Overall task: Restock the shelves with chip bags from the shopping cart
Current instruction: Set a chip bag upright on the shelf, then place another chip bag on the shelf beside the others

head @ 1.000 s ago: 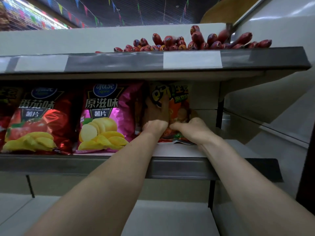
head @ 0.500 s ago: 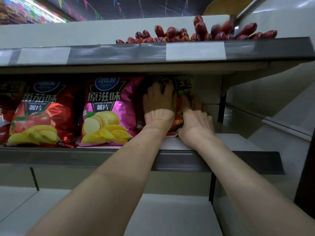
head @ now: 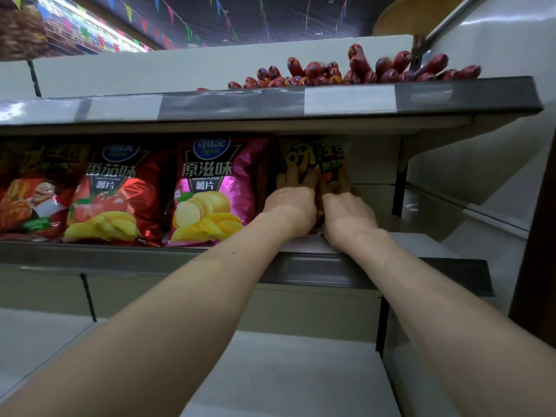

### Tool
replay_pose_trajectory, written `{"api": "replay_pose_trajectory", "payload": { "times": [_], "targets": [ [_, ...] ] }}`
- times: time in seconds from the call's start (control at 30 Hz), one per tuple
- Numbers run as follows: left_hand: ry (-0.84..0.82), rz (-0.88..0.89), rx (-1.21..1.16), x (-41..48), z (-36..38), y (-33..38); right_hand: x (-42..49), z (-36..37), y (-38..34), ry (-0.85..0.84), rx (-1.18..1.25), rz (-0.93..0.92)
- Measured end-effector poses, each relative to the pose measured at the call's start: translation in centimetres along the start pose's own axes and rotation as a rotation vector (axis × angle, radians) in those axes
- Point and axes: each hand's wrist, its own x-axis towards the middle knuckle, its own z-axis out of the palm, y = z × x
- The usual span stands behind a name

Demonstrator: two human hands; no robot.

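A shop: stocked shelves [head: 270, 103] with price-label strips and chip bags [head: 210, 191].

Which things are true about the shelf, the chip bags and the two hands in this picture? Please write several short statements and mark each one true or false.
1. The left hand and the right hand both press on the orange chip bag. True.
2. The pink chip bag stands to the right of the orange chip bag. False: it stands to its left, between the red chip bag and the orange one.
3. Red sausages lie in a pile on the top shelf, above the chips. True.
4. The left hand holds a sausage. False: its fingers lie against the front of the orange chip bag.
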Motion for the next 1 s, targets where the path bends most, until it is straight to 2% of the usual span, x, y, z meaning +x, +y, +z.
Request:
{"api": "replay_pose_trajectory", "payload": {
  "times": [0.13,0.37,0.5,0.73,1.0],
  "targets": [
    [-0.015,-0.039,0.061,-1.1,-1.3,1.0,-1.4,-0.7,0.4,0.046,0.033,-0.029],
    [0.273,-0.006,0.042,-5.7,-2.8,-0.6,-4.6,-1.0,-1.0,0.148,0.080,-0.140],
    [0.347,-0.037,0.032,-8.2,-4.7,-3.2,-6.0,-1.6,-4.1,0.171,0.082,-0.219],
    [0.365,-0.187,0.134,-13.3,-9.1,-10.9,-8.1,-2.4,-13.1,0.194,0.137,-0.396],
    [0.373,-0.371,0.275,-22.5,-14.9,-24.5,-11.9,-1.3,-30.0,0.139,0.218,-0.617]
  ]
}}
